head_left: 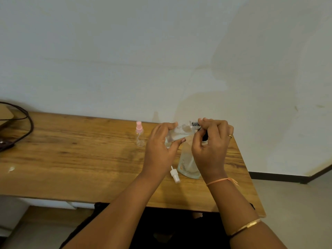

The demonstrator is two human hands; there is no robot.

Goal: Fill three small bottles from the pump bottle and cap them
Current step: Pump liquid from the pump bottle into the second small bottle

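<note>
wooden table [71,159] against a wall, bearing: pink-capped spray bottle [139,133], upright; clear pump bottle [187,162]; loose white spray cap [175,175], lying flat; dark cable [27,126] at left.

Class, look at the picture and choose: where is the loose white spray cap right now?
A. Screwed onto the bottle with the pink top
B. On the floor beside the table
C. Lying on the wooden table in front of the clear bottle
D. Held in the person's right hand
C: the white spray cap lies on its side on the wooden table, just left of the clear bottle, touched by neither hand.
</note>
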